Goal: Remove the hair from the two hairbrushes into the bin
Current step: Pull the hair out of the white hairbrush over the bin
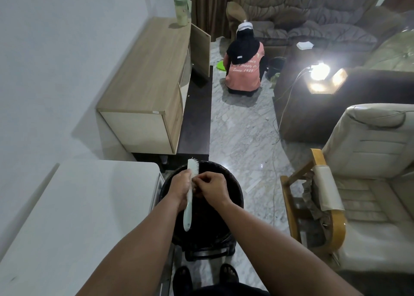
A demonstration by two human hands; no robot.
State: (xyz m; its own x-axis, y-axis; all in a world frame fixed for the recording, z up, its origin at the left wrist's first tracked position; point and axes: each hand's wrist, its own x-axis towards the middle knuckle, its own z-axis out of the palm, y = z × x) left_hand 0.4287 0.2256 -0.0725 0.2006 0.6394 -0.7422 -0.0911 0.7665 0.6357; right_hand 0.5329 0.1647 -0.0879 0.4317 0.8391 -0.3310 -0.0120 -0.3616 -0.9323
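Tabletop [78,206] in white sits at my left, and just beside it on the floor stands the black bin [233,188], which I lean over so that whatever I pull free should drop straight in. My left hand [180,187] is wrapped round the middle of the white hairbrush [189,208], holding it over the bin's mouth with bristles turned right and handle toward me. My right hand [211,187] curls at those bristles, fingertips pinched, probably on hair too fine to see; no second brush is in sight.
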